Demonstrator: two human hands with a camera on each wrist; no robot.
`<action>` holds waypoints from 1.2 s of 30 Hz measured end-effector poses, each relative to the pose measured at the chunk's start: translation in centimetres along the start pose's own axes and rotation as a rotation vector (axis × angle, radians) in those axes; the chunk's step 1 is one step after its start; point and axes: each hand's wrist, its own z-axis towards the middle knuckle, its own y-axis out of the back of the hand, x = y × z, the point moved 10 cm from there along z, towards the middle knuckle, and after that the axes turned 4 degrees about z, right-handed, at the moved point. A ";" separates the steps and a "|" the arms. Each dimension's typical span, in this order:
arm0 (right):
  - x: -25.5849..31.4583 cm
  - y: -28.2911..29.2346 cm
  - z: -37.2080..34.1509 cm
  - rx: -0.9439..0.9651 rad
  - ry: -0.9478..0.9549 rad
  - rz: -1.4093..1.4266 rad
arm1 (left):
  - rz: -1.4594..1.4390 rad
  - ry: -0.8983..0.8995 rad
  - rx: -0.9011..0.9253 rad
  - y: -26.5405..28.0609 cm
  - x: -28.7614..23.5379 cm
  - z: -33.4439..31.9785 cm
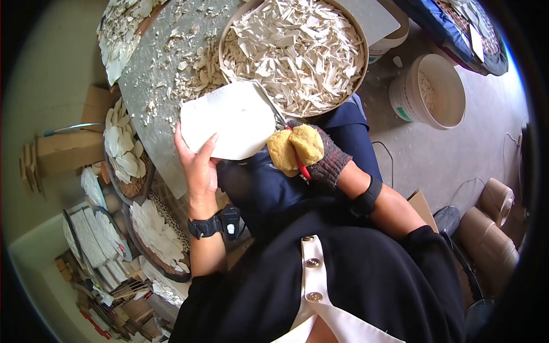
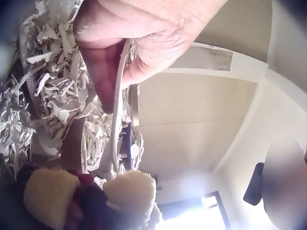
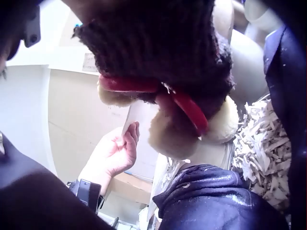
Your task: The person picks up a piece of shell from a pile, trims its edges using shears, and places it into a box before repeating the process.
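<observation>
My bare left hand point(image 1: 199, 171) pinches a thin, stiff white sheet point(image 1: 229, 123) by its lower left edge, thumb on top and fingers beneath. The left wrist view shows the sheet point(image 2: 117, 105) edge-on between thumb and fingers. On my right hand point(image 1: 333, 153) is a dark knitted glove, and it grips red-handled shears point(image 1: 303, 170). Yellow foam padding point(image 1: 307, 144) surrounds the handles. The shears' blades lie along the sheet's right edge. From the right wrist, the red handles point(image 3: 192, 112) show below the glove, with the left hand point(image 3: 117, 151) beyond.
Ahead, a round tub point(image 1: 222, 52) brims with white offcuts. Scraps litter the grey tabletop point(image 1: 146, 94). A white bucket point(image 1: 401, 94) with some scraps stands on the floor at right. Baskets of white pieces point(image 1: 154, 226) line the left side, near cardboard boxes point(image 1: 68, 151).
</observation>
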 end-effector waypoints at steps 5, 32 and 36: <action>-0.3 0.0 -0.2 0.027 -0.074 0.054 | 0.045 -0.018 0.018 0.4 -0.8 0.2; -0.5 -1.5 0.4 0.047 0.001 0.076 | 0.018 -0.213 -0.111 0.1 -0.6 -1.5; -0.9 -1.5 -0.1 0.074 -0.024 -0.048 | 0.012 -0.133 -0.021 -0.4 -0.3 -0.9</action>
